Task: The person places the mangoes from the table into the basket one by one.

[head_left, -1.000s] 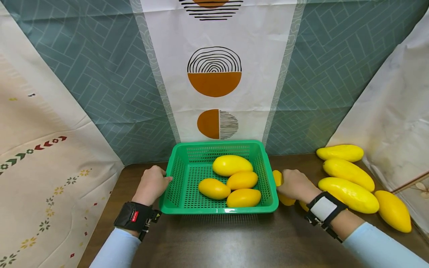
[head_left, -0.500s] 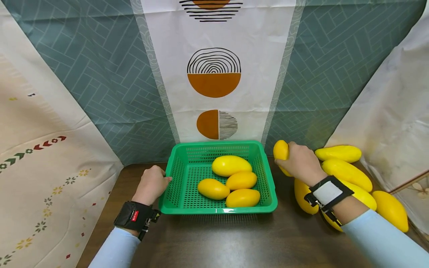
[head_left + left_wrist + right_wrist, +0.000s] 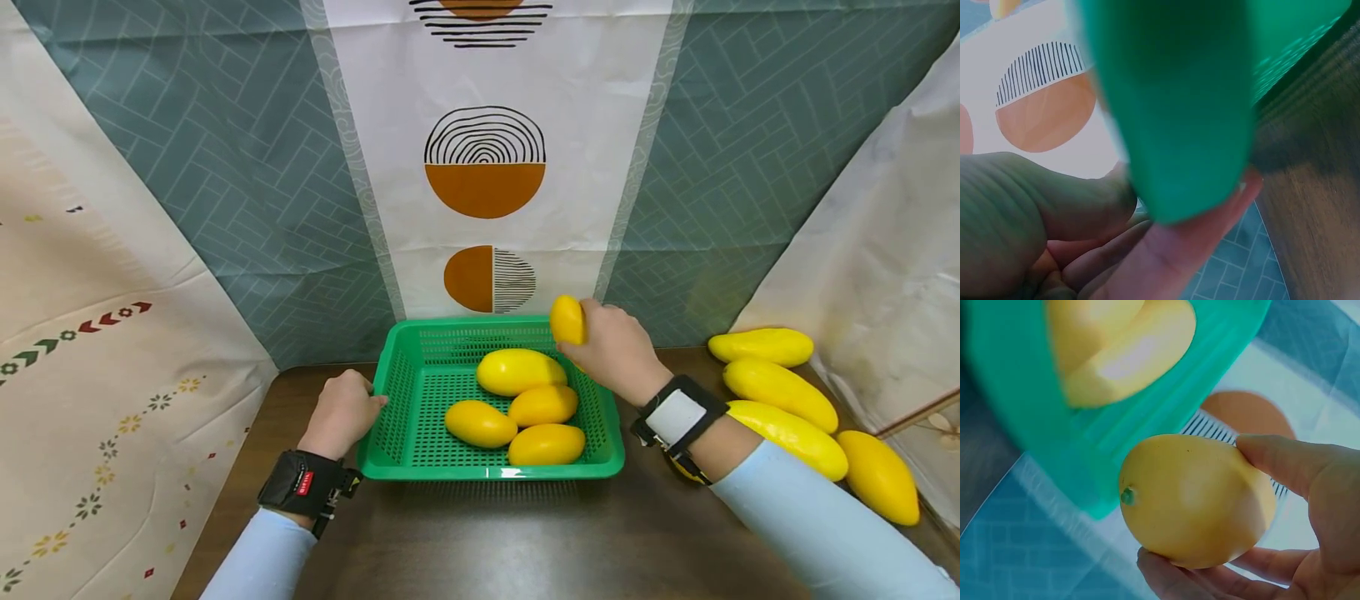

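Observation:
My left hand (image 3: 345,415) pinches the left rim of a green plastic basket (image 3: 489,472), thumb on one side and fingers on the other, as the left wrist view shows on the rim (image 3: 1179,144). My right hand (image 3: 618,350) holds a yellow mango (image 3: 567,320) above the basket's back right corner. In the right wrist view the mango (image 3: 1194,500) sits between thumb and fingertips, its green stem end showing. Inside the basket lie a larger, paler yellow fruit (image 3: 521,372) and three mangoes (image 3: 480,423), grouped toward the right.
Several long yellow fruits (image 3: 780,389) lie on the dark table (image 3: 480,542) at the right, with another mango-like fruit (image 3: 879,477) beside them. My right forearm partly hides some fruit. A patterned cloth (image 3: 487,275) hangs right behind the basket.
My right hand has lifted the mango from beside the basket's right side and carried it up and left over the basket. My left hand stays on the rim.

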{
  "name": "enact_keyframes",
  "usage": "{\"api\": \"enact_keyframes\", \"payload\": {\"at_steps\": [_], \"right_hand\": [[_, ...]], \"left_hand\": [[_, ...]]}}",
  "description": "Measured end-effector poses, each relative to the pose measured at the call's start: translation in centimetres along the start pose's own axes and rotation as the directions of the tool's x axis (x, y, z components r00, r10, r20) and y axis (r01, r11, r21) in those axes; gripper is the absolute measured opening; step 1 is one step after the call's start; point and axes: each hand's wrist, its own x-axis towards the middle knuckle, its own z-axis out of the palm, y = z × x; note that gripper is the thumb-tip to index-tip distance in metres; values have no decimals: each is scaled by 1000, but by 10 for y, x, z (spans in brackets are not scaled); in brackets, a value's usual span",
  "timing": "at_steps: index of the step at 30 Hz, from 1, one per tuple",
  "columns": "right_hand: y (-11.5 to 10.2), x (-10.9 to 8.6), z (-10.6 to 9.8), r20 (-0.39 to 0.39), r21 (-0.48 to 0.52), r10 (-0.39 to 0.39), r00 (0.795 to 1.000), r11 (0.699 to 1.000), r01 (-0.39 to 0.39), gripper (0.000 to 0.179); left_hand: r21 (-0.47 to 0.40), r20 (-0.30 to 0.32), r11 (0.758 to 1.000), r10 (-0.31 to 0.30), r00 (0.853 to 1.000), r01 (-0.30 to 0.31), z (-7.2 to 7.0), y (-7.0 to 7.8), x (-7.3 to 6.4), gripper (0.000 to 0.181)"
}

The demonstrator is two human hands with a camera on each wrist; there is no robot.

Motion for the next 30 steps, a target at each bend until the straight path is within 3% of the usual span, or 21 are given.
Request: {"api": "enact_keyframes", "payload": {"at_steps": [10, 19, 25, 30], "right_hand": [[-49, 9, 29, 144, 77, -128, 981, 990, 118, 53], [-82, -4, 52, 341, 114, -242, 909, 970, 216, 63], [-93, -12, 64, 389, 116, -310, 867, 951, 288, 56], [-100, -16, 72, 422, 106, -323, 847, 945, 308, 48]], "left_hand": [[-1, 3, 1000, -4, 1000, 4, 0, 3, 1, 31], [-7, -1, 1000, -19, 1000, 19, 1, 2, 1, 31], [1, 2, 1000, -17, 1000, 17, 1, 1, 2, 31], [11, -4, 1000, -5, 1000, 5, 1, 1, 3, 32]]}}
